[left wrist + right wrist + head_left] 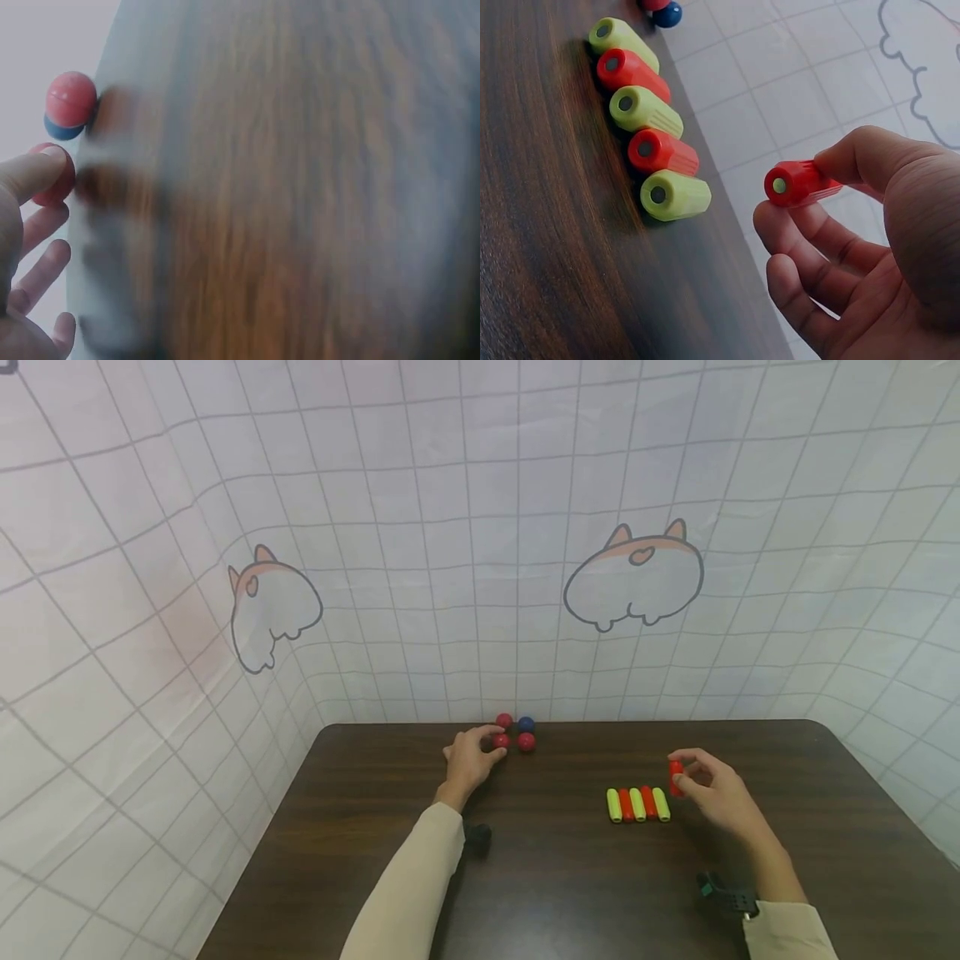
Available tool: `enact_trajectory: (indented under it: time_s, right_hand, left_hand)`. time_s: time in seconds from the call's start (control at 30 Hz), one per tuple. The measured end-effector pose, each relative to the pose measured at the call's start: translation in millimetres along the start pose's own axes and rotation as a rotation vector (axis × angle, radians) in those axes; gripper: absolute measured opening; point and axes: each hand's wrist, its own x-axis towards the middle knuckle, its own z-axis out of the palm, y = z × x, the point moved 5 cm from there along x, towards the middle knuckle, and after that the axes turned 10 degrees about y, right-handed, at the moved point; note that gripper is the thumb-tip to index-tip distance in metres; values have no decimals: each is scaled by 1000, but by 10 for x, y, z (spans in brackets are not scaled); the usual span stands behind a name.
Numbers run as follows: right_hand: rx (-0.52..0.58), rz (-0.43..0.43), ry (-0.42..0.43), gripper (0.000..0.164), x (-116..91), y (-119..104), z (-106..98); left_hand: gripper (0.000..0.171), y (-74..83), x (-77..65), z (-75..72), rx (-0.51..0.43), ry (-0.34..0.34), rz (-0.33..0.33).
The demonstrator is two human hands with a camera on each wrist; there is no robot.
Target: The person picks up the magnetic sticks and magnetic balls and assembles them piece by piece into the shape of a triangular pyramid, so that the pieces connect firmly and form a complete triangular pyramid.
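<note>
My left hand (469, 758) pinches a red ball (501, 741) at the table's far edge, thumb against its near side in the left wrist view. Close around it sit another red ball (527, 742), a third red ball (504, 722) behind, and a blue ball (527, 725). On the right, my right hand (716, 789) grips a short red ribbed tube (799, 184) between thumb and fingertips, raised just right of a row. That row holds several like tubes side by side, alternating yellow-green (676, 196) and red (664, 153).
The dark wood table (555, 877) meets a white grid-patterned cloth (450, 568) with cartoon animal drawings at the back and sides. A black wrist device (726, 895) is on the right forearm, and a dark object (477, 840) shows beside the left forearm.
</note>
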Motion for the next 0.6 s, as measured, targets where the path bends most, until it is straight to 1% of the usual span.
enact_trajectory:
  time_s: [0.17,0.37,0.5,0.6]
  right_hand:
    - [19,-16,2,34,11,-36,26]
    - [97,-25,2,34,28,-89,69]
    - [175,-35,8,33,31,-140,107]
    - [268,-35,-2,33,28,-192,169]
  left_hand:
    - [36,6,-69,-187,-38,27,33]
    - [35,50,-186,-454,-93,82,92]
    - [35,65,-293,-606,-153,94,102]
    - [35,62,-380,-679,-179,91,97]
